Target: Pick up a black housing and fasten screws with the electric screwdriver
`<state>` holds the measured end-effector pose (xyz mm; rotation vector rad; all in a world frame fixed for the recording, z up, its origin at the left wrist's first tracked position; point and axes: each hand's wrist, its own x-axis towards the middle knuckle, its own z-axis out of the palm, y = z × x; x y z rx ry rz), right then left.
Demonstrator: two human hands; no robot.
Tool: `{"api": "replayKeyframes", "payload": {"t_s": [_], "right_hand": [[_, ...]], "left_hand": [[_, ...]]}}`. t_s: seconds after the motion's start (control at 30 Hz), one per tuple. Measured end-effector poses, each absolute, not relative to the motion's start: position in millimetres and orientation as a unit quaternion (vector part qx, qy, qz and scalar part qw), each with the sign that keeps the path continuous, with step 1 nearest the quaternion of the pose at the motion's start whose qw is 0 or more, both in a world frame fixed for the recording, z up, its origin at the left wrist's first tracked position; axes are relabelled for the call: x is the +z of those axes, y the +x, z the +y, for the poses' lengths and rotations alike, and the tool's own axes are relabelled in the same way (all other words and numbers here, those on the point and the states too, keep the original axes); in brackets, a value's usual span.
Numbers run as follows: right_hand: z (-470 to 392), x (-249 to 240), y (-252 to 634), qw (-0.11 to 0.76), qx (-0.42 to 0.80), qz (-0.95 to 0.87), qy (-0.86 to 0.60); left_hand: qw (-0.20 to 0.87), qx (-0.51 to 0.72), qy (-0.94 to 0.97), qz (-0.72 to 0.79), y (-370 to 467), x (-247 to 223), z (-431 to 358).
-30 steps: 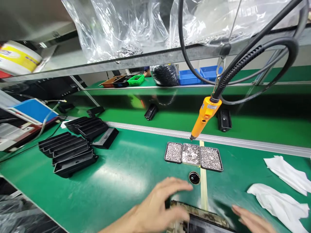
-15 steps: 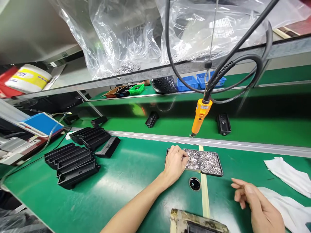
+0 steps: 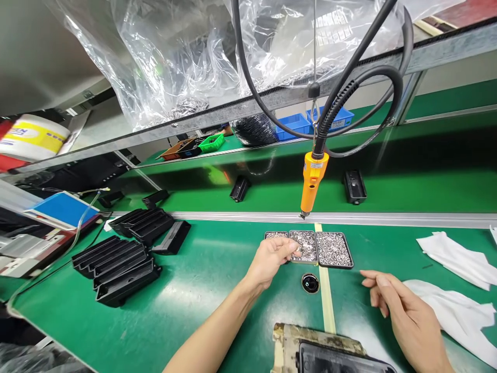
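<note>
Fingers of the left hand [image 3: 269,257] are pinching together over the little trays of screws [image 3: 309,247] in the middle of the frame. The right hand [image 3: 404,316] is hanging open at lower right, farther away, and the row of trays is running left to right.

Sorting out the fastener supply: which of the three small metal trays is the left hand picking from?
The left hand covers the leftmost tray, fingertips at its border with the middle tray; the right tray lies untouched.

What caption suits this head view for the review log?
Left hand picks from three trays of small metal parts; right hand hovers open beside them, an orange screwdriver hanging above.
</note>
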<state>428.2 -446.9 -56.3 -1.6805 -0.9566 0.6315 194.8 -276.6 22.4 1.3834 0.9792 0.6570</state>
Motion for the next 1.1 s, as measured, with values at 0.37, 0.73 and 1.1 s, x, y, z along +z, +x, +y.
{"api": "replayKeyframes", "payload": {"t_s": [0.37,0.73,1.1], "right_hand": [[-451.3,-51.7,420.5,0.53,0.223,-0.392,-0.718],[-445.1,-42.4,422.7,0.523,0.263,-0.417,-0.695],[-445.1,-46.4,422.0,0.523,0.288,-0.413,-0.688]], "left_hand": [[0.419,0.18,0.861,0.224,164.7,72.1,-387.3],[0.28,0.185,0.927,0.166,154.3,60.5,-386.9],[0.217,0.099,0.967,0.091,125.4,35.4,-384.9]]}}
